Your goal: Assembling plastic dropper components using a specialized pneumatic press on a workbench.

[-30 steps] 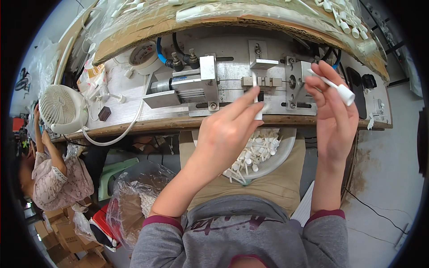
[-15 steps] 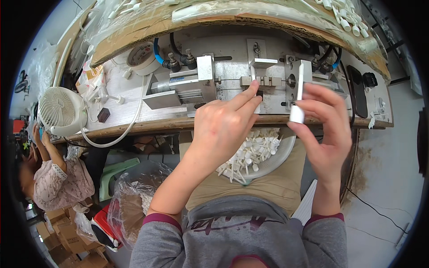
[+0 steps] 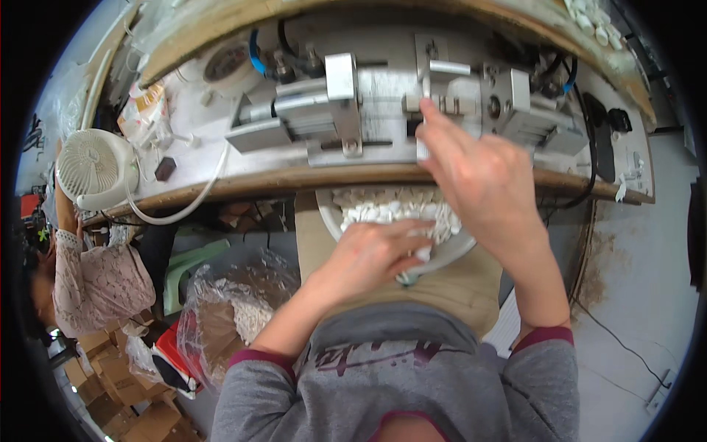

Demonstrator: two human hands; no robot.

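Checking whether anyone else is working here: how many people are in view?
2. The camera wearer, left hand in the bowl of white parts, right hand at the metal machine. Another person sits at far left, partly cropped.

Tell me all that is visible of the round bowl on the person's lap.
The bowl is round, shallow and pale grey, maybe metal or plastic. It rests on the lap below the bench edge, heaped with small white parts. The left hand reaches into it, fingers on the parts. The right hand covers part of its far side.
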